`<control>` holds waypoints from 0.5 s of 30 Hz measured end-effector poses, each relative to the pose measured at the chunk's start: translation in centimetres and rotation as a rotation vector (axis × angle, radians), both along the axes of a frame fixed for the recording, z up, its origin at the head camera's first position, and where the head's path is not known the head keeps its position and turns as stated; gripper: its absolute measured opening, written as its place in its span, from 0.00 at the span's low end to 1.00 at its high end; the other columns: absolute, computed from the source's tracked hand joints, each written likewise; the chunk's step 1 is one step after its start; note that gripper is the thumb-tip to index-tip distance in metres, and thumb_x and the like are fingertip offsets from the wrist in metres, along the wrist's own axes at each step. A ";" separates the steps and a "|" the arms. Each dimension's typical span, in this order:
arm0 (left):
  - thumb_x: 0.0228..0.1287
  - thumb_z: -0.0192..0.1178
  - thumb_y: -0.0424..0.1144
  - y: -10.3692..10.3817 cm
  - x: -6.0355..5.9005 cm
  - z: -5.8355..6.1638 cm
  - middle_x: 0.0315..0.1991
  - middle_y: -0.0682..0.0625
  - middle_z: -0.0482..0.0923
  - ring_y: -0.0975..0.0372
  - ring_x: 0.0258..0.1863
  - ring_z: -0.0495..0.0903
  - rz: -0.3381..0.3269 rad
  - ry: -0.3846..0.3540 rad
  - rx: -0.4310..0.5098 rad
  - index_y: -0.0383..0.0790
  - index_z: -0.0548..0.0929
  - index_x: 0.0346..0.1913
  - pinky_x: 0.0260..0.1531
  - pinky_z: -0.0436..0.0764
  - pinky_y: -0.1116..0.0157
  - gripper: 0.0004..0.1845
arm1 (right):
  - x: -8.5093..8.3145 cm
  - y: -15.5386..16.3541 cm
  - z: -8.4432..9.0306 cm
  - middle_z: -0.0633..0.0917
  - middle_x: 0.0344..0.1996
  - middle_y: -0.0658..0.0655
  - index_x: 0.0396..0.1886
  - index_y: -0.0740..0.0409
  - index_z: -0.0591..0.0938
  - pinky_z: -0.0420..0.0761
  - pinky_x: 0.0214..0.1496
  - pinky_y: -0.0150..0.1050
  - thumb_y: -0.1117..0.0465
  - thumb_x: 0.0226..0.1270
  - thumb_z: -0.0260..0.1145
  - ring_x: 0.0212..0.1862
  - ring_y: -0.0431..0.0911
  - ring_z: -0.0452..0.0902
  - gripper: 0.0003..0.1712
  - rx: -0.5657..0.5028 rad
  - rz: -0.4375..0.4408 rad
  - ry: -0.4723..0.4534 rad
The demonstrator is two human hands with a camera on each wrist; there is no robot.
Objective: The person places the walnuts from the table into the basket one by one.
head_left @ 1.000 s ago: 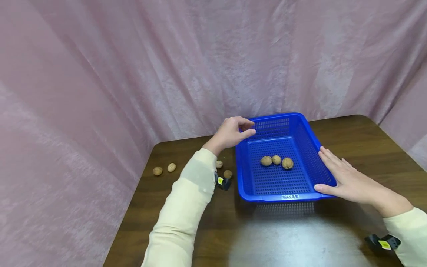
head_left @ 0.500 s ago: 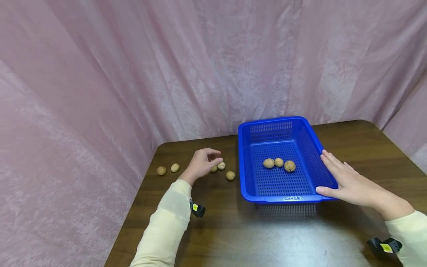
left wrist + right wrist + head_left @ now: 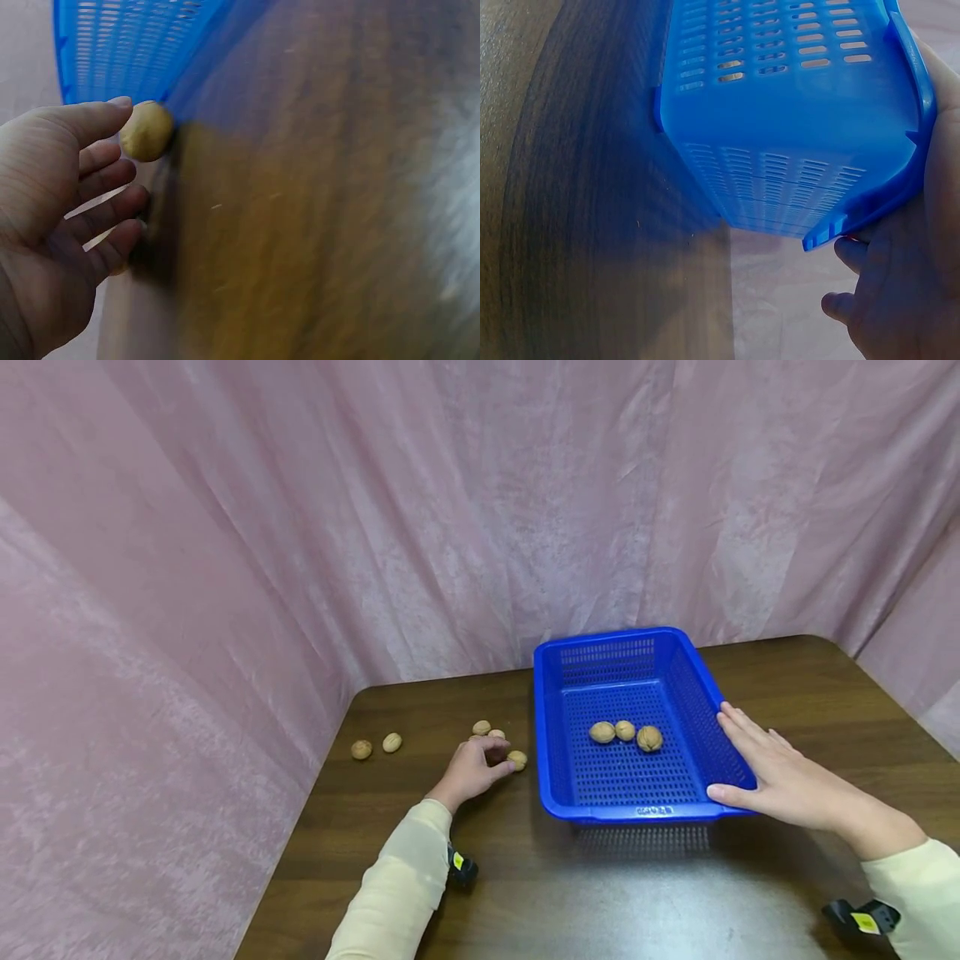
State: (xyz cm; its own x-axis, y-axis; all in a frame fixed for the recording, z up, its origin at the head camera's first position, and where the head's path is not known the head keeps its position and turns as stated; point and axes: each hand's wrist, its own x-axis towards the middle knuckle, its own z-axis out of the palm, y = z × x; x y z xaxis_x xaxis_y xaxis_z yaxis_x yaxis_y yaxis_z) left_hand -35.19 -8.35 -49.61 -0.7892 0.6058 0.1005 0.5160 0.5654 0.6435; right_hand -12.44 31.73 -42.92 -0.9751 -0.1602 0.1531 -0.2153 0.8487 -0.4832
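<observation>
My left hand point(image 3: 471, 768) is low over the table, its fingers loosely bent around open space. Its thumb tip is close to or touching a walnut point(image 3: 517, 761); the left wrist view shows that walnut point(image 3: 146, 132) just beyond the thumb. Behind the fingers lie another walnut point(image 3: 481, 727) and a partly hidden one point(image 3: 497, 735). A blue plastic basket point(image 3: 617, 812) with slotted walls holds three walnuts point(image 3: 625, 732) on its floor. My right hand point(image 3: 791, 777) rests on the basket's near right corner, fingers extended along the side rim and thumb on the front rim.
Two more walnuts, one darker point(image 3: 362, 749) and one paler point(image 3: 392, 742), lie at the table's left side. The brown wooden table point(image 3: 600, 893) reaches back to a pink curtain point(image 3: 480, 527), with the basket standing near its far edge.
My left hand has come away from the basket's left rim, leftward and down to the table, then slightly right toward the nearest walnut. My right hand stays on the basket.
</observation>
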 end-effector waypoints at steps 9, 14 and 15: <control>0.52 0.73 0.47 1.2 0.3 -0.6 0.46 0.53 0.83 0.63 0.43 0.80 0.007 0.018 -0.022 0.39 0.82 0.55 0.47 0.78 0.65 0.27 | 0.0 -0.1 0.0 0.43 0.76 0.65 0.76 0.67 0.47 0.36 0.71 0.62 0.43 0.61 0.67 0.75 0.59 0.36 0.57 0.008 -0.004 0.010; 0.52 0.74 0.47 1.5 0.4 -0.7 0.47 0.55 0.81 0.63 0.46 0.78 0.002 0.003 -0.060 0.43 0.82 0.56 0.49 0.76 0.63 0.28 | 0.1 0.0 -0.2 0.44 0.76 0.64 0.76 0.67 0.47 0.37 0.71 0.62 0.43 0.61 0.67 0.75 0.58 0.37 0.57 0.008 -0.005 0.025; 0.52 0.74 0.47 1.5 0.4 -0.8 0.47 0.55 0.81 0.63 0.47 0.78 0.002 0.004 -0.065 0.44 0.82 0.56 0.49 0.76 0.62 0.27 | 0.1 0.0 -0.3 0.44 0.76 0.64 0.76 0.67 0.47 0.37 0.71 0.62 0.43 0.61 0.67 0.75 0.58 0.37 0.57 0.007 -0.005 0.027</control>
